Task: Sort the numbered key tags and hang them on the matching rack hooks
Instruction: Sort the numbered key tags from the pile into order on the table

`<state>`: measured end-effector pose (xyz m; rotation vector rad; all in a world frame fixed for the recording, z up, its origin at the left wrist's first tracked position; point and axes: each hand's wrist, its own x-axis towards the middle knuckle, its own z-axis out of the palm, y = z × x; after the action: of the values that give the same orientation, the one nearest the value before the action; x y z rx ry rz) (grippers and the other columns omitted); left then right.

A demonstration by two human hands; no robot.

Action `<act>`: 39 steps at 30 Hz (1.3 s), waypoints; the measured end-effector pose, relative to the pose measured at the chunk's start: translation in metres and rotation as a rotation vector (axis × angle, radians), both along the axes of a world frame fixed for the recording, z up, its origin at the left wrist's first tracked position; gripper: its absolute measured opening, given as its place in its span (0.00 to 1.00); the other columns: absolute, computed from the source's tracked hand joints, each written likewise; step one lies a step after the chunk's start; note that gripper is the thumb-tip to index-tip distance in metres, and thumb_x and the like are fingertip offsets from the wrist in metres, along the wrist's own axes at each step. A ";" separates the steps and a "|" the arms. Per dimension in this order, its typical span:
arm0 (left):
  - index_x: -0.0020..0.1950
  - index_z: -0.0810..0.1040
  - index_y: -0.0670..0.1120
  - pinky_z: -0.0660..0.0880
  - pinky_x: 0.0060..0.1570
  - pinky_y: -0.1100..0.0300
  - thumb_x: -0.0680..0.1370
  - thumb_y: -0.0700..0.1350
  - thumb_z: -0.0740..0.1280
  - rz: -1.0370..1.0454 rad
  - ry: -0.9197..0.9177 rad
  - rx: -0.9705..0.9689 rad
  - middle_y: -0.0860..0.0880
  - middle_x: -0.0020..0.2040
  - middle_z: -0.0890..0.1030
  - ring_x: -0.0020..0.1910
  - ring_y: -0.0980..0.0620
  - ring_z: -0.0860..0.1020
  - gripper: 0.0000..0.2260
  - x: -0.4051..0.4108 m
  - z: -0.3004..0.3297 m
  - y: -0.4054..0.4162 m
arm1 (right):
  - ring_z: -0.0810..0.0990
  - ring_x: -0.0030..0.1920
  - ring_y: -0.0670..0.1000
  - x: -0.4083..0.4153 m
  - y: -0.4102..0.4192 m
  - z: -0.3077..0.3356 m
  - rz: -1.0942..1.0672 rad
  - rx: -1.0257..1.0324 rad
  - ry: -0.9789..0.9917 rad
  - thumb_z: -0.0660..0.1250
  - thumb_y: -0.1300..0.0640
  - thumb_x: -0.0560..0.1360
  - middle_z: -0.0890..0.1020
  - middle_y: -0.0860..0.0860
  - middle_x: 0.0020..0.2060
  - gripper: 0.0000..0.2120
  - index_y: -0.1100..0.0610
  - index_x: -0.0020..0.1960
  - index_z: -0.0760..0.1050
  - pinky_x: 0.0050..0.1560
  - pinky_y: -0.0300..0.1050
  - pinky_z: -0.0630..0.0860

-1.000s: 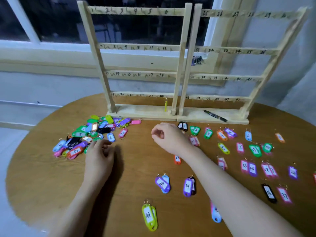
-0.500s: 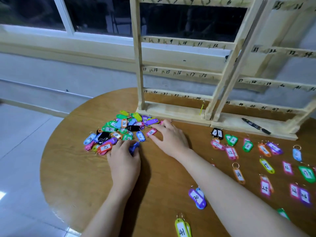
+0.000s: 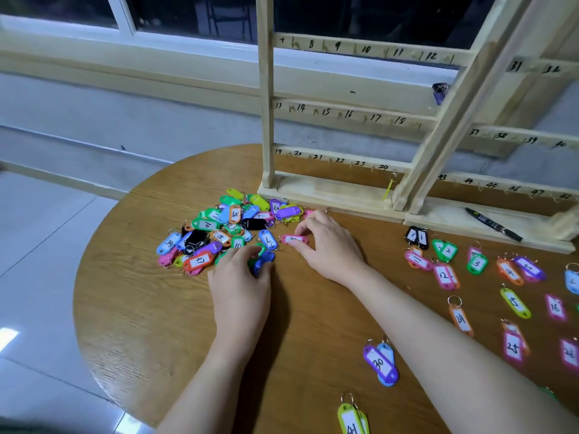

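A heap of coloured key tags (image 3: 219,230) lies on the round wooden table (image 3: 131,292) in front of the left foot of the wooden rack (image 3: 344,158) with numbered hooks. My right hand (image 3: 329,245) pinches a pink tag (image 3: 293,239) flat on the table at the heap's right edge. My left hand (image 3: 241,283) has its fingers curled round a blue tag (image 3: 262,261) and a green tag at the heap's near edge. Sorted tags (image 3: 445,274) lie spread across the right of the table.
A black marker (image 3: 493,223) lies on the rack's base. A purple and blue tag pair (image 3: 380,363) and a yellow-green tag (image 3: 352,418) lie near my right forearm. The table's rim curves close on the left, with tiled floor (image 3: 40,277) beyond it.
My right hand crossed from the table's middle to the heap and took hold of the pink tag. My left hand closed on the blue tag. My view swung left and closer.
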<state>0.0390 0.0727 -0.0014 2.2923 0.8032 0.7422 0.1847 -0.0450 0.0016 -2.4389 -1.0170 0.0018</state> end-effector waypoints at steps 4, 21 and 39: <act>0.55 0.83 0.45 0.76 0.50 0.46 0.78 0.43 0.71 -0.008 -0.054 0.000 0.49 0.49 0.83 0.47 0.45 0.80 0.07 0.001 -0.001 0.000 | 0.74 0.58 0.48 -0.001 0.000 0.000 -0.006 0.009 0.016 0.66 0.41 0.79 0.71 0.42 0.51 0.11 0.48 0.49 0.72 0.54 0.46 0.68; 0.52 0.80 0.47 0.78 0.47 0.51 0.79 0.42 0.69 0.016 -0.182 -0.196 0.54 0.44 0.83 0.42 0.53 0.81 0.04 0.000 0.004 0.000 | 0.72 0.40 0.42 0.007 0.002 -0.006 -0.054 0.296 0.131 0.65 0.55 0.81 0.74 0.41 0.43 0.10 0.54 0.55 0.85 0.44 0.43 0.70; 0.57 0.82 0.55 0.75 0.42 0.55 0.79 0.44 0.70 -0.035 -0.203 -0.309 0.58 0.35 0.81 0.36 0.58 0.78 0.09 -0.002 0.005 -0.002 | 0.75 0.29 0.40 0.003 0.000 0.003 -0.138 0.335 0.337 0.64 0.57 0.81 0.84 0.46 0.34 0.14 0.55 0.38 0.76 0.35 0.43 0.71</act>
<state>0.0367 0.0712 0.0038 1.9179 0.7259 0.7630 0.1881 -0.0447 0.0045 -2.1056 -0.6408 0.1761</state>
